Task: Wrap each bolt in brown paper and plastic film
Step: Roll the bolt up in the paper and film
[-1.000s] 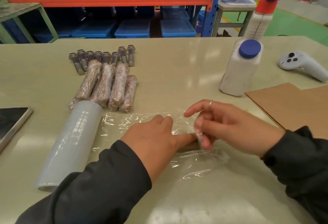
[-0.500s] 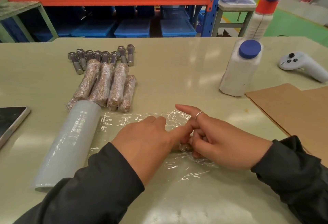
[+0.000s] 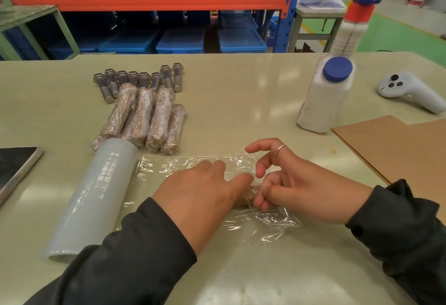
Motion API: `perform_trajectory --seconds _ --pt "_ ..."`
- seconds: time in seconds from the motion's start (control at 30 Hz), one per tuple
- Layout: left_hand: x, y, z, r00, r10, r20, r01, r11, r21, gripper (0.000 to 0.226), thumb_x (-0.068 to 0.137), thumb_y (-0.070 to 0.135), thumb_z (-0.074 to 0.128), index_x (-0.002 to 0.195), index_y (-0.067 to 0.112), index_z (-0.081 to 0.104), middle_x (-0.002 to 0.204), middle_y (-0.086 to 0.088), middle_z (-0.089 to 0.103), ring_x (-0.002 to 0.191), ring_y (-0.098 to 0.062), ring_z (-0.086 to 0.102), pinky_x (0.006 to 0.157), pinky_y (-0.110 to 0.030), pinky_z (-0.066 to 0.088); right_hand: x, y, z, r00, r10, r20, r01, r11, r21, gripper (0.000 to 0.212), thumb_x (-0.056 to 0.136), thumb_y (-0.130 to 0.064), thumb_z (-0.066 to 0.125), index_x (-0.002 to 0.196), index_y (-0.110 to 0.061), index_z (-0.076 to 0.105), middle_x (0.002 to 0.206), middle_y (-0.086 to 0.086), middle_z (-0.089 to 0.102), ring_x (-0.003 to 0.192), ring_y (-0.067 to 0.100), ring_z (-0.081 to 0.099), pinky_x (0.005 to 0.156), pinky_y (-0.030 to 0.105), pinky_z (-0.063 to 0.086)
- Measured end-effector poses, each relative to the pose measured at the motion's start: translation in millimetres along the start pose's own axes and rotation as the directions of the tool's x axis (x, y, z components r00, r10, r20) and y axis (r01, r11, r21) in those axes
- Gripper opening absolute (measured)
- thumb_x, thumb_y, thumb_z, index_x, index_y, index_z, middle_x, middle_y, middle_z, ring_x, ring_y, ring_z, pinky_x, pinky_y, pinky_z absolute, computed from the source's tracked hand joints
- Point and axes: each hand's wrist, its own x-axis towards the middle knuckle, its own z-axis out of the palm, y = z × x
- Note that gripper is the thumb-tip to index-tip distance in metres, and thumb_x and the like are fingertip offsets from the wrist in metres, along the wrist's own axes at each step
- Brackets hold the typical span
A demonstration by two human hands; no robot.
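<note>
A sheet of clear plastic film lies spread on the table, still joined to its grey roll at the left. My left hand rests palm down on the film, index finger stretched right. My right hand meets it, lower fingers curled and pinching crumpled film, index finger lifted. A brownish wrapped end shows between the hands; the rest is hidden. Several wrapped bolts lie behind the roll. A row of bare bolts lies beyond them. Brown paper sits at the right.
A white bottle with a blue cap stands at the back right, with a white controller beyond it. A dark tablet lies at the left edge. Shelving with blue bins stands behind the table.
My right hand came down and left from a raised pinch to my left index finger, carrying the film's right edge inward. My left hand has hardly moved.
</note>
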Motion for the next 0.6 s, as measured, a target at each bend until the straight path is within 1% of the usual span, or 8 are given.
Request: perform_trajectory --seconds 0.07,0.1,0.2,0.27,0.33,0.37,0.47,0.6 --pt "-1 1 -13 0.997 0.071 -0.022 -0.071 0.997 -0.024 0.054 0.058 0.016 0.082 0.105 0.037 0.067 0.068 -0.004 0.029 0.055 -0.02 0.046 0.047 -0.018 0.0 -1 0 1 1.0 -0.005 0.011 0.006 1.0 -0.012 0.054 0.084 0.01 0.045 0.115 -0.034 0.038 0.091 -0.001 0.051 0.078 0.021 0.067 0.073 0.026 0.052" --pt "-1 2 -15 0.995 0.092 0.021 -0.092 0.995 -0.041 0.054 0.067 0.019 0.077 0.112 0.043 0.062 0.071 -0.005 0.029 0.062 -0.019 0.043 0.046 -0.019 0.003 -1 -1 0 1.0 -0.004 0.019 0.004 1.0 -0.01 0.052 0.085 0.01 0.045 0.115 -0.033 0.04 0.09 -0.002 0.052 0.078 0.022 0.067 0.073 0.027 0.053" --pt "3 1 3 1.0 0.008 0.0 -0.008 1.0 -0.02 0.051 0.098 0.021 0.034 0.141 0.042 0.017 0.081 -0.002 0.013 0.08 -0.016 0.02 0.049 -0.027 0.013 -5 -9 -12 0.997 0.005 -0.072 -0.007 1.0 -0.028 0.044 0.084 0.007 0.047 0.11 -0.028 0.051 0.084 -0.008 0.056 0.069 0.021 0.066 0.062 0.026 0.052" --pt "3 0 5 1.0 0.012 -0.009 -0.012 1.0 0.011 0.054 0.099 0.017 0.031 0.143 0.041 0.012 0.08 -0.002 0.01 0.08 -0.016 0.018 0.049 -0.027 0.013 -10 -11 -28 0.981 0.003 -0.194 -0.065 0.948 -0.313 0.038 0.083 0.0 0.053 0.101 -0.033 0.054 0.085 -0.012 0.056 0.065 0.01 0.061 0.057 0.019 0.049" --pt "2 -1 7 1.0 0.002 0.006 -0.002 1.0 -0.016 0.057 0.098 0.015 0.031 0.143 0.042 0.01 0.08 -0.002 0.011 0.08 -0.016 0.018 0.047 -0.025 0.012 -14 -10 -37 0.985 0.093 -0.144 -0.163 0.761 -0.628 0.033 0.082 -0.011 0.06 0.096 -0.04 0.051 0.089 -0.016 0.056 0.07 0.0 0.055 0.063 0.011 0.044" --pt "2 -2 5 1.0 0.003 0.004 -0.003 1.0 -0.011 0.058 0.098 0.014 0.031 0.143 0.043 0.01 0.08 -0.002 0.011 0.08 -0.016 0.018 0.047 -0.024 0.011 -15 -9 -36 0.983 0.153 -0.103 -0.182 0.722 -0.667 0.033 0.081 -0.015 0.065 0.096 -0.041 0.051 0.089 -0.018 0.056 0.072 -0.004 0.054 0.066 0.009 0.043" --pt "3 -1 4 0.999 -0.008 0.044 0.007 1.0 0.019 0.057 0.098 0.016 0.03 0.143 0.045 0.01 0.077 -0.002 0.009 0.081 -0.016 0.018 0.047 -0.025 0.012 -8 -5 -24 0.986 0.166 -0.028 -0.153 0.816 -0.557 0.039 0.073 -0.011 0.076 0.098 -0.033 0.055 0.079 -0.015 0.058 0.066 -0.008 0.053 0.064 0.007 0.043" --pt "3 -3 6 1.0 -0.008 0.018 0.008 1.0 0.005 0.061 0.097 0.013 0.032 0.144 0.045 0.007 0.083 -0.002 0.014 0.082 -0.016 0.021 0.057 -0.027 0.023 -3 -1 -28 0.988 0.144 -0.049 -0.153 0.922 -0.357 0.048 0.071 0.002 0.074 0.102 -0.026 0.05 0.077 -0.006 0.062 0.064 0.002 0.06 0.067 0.017 0.051"
